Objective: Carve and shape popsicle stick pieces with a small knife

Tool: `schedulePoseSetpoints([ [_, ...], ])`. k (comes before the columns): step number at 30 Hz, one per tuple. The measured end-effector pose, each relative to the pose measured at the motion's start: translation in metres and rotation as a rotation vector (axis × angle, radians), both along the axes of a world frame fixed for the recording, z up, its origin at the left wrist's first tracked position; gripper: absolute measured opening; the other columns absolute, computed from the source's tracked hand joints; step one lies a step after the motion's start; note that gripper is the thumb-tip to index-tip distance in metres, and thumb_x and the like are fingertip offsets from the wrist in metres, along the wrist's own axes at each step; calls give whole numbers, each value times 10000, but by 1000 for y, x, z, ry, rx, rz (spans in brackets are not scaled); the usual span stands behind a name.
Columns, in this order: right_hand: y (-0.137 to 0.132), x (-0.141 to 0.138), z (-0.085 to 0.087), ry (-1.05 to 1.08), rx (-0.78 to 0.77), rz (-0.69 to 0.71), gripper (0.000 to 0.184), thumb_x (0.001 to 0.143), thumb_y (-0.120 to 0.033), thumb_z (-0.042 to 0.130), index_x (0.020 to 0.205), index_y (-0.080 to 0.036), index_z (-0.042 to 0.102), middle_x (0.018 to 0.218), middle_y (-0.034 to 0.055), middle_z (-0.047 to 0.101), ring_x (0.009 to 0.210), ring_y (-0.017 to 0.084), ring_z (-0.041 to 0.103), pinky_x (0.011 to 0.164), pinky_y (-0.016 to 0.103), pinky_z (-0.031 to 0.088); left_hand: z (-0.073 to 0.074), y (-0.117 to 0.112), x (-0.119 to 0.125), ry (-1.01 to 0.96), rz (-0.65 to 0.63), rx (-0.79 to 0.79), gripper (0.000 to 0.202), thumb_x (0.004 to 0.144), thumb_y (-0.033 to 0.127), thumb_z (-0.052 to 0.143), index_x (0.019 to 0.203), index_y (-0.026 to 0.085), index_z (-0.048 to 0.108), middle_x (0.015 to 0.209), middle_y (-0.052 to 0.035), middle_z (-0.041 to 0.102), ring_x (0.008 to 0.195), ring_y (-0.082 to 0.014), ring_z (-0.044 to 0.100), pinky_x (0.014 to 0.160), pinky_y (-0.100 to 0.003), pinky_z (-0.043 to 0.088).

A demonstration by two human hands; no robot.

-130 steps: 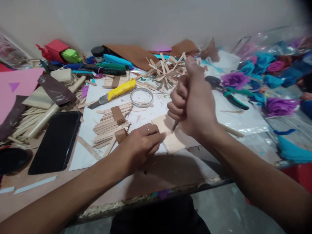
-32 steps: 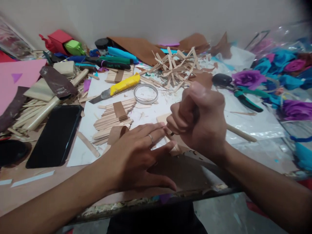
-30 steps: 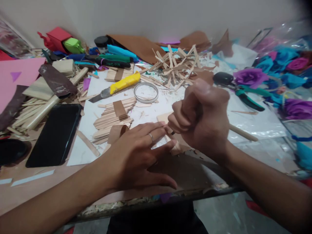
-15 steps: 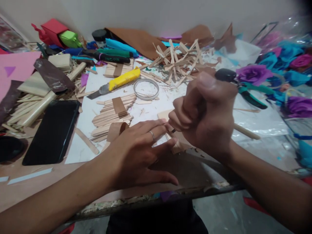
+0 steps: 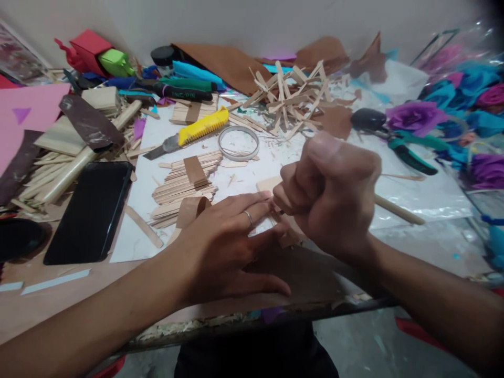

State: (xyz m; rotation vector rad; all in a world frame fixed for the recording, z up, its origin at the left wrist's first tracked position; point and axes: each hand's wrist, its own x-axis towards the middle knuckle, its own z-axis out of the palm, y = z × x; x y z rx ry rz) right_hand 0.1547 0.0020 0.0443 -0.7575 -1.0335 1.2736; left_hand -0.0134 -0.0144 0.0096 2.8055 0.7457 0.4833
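My left hand (image 5: 224, 247) lies flat with fingers spread, a ring on one finger, pressing on a small panel of light wooden sticks (image 5: 268, 185) at the table's near edge. My right hand (image 5: 331, 194) is a tight fist just above that panel, clenched round a thin dark tool. Only the tool's tip showed in earlier frames; it is hidden under the fist at this moment. The panel is mostly covered by both hands.
Left of my hands are a stack of craft sticks (image 5: 185, 186), a black phone (image 5: 90, 210), a yellow utility knife (image 5: 189, 137) and a tape ring (image 5: 238, 143). Behind lie a pile of cut sticks (image 5: 287, 97), green pliers (image 5: 397, 143), a wooden dowel (image 5: 397, 210) and paper flowers (image 5: 413, 116).
My left hand went from curled fingertips on the panel to lying flat and spread. My right fist dropped closer to the panel and stays clenched. The view shifted a little.
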Motion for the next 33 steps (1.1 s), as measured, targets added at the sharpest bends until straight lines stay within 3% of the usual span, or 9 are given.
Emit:
schedulePoseSetpoints([
  [8,-9,-2,-17,-74,118,-66,552,925,-364,661,523,-222,310,515,-62,209,447,85,159,446,297,122,-3,-1,0,-38,-14,42,667,917,724,612,1270,170,730,1413,-225,636,1349,-410,585,1093,-586,525],
  [12,-1,6,5,73,-12,-32,652,893,-517,711,512,-215,277,446,-77,174,382,66,134,391,272,128,-6,-1,0,-63,-14,115,664,922,695,633,1311,162,707,1363,-213,682,1336,-393,606,1064,-559,553],
  [14,1,13,22,111,38,-55,684,845,-521,749,504,-205,247,450,-74,164,376,59,141,386,269,129,-7,-1,0,-65,-11,135,663,922,693,636,1317,165,702,1382,-211,677,1358,-392,594,1068,-552,550],
  [16,2,20,33,87,146,-89,648,906,-450,693,492,-211,256,480,-68,135,369,69,153,377,276,134,-6,0,-1,-41,-22,146,648,931,681,632,1316,164,700,1396,-217,667,1371,-392,581,1066,-551,547],
  [18,5,24,32,62,171,-88,635,911,-455,692,482,-220,287,470,-67,157,383,78,148,392,285,134,-3,3,-2,-6,-36,154,575,965,606,634,1327,163,689,1400,-213,660,1363,-386,578,1068,-552,537],
  [22,15,25,10,1,245,-91,608,921,-423,720,502,-217,332,497,-68,226,419,78,151,426,292,146,0,10,-5,10,-33,163,363,1022,295,609,1356,159,647,1365,-157,675,1266,-326,593,1061,-524,512],
  [25,17,26,-1,-176,308,-151,604,964,-461,679,540,-216,326,550,-51,273,476,98,216,479,306,188,-3,15,-4,-22,-15,169,311,1018,178,582,1323,162,644,1276,-131,696,1160,-281,596,980,-466,521],
  [29,16,33,1,-577,493,-164,544,1006,-390,618,564,-210,356,559,-49,287,533,111,277,560,305,269,-11,18,2,-134,62,116,180,1031,168,563,1143,168,704,1083,-106,698,1019,-231,615,890,-398,518],
  [33,27,41,4,-819,684,-92,450,968,-324,653,591,-203,438,527,-62,378,511,91,316,563,281,279,-8,16,7,-388,240,-188,161,1023,180,567,1075,161,718,1010,-80,710,929,-187,662,830,-333,533],
])
